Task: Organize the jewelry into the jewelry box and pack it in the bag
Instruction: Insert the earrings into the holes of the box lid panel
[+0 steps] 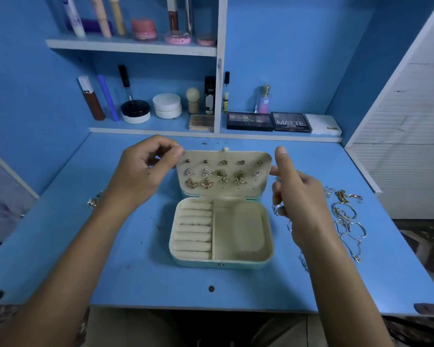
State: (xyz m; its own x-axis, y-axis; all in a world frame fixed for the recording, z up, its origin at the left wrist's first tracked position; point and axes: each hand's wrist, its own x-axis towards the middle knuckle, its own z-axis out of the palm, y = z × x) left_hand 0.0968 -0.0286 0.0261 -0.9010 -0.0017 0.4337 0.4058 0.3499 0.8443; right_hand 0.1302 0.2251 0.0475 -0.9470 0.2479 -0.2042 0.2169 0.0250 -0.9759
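Open jewelry box on the blue table, both hands raised at its lid.

The lid stands tilted back, its cream lining studded with rows of earrings. The left hand pinches the lid's upper left corner between thumb and curled fingers. The right hand hovers by the lid's right edge, index finger up; silvery jewelry shows at its fingers, but I cannot tell whether it grips it. A heap of chains and bracelets lies on the table to the right.
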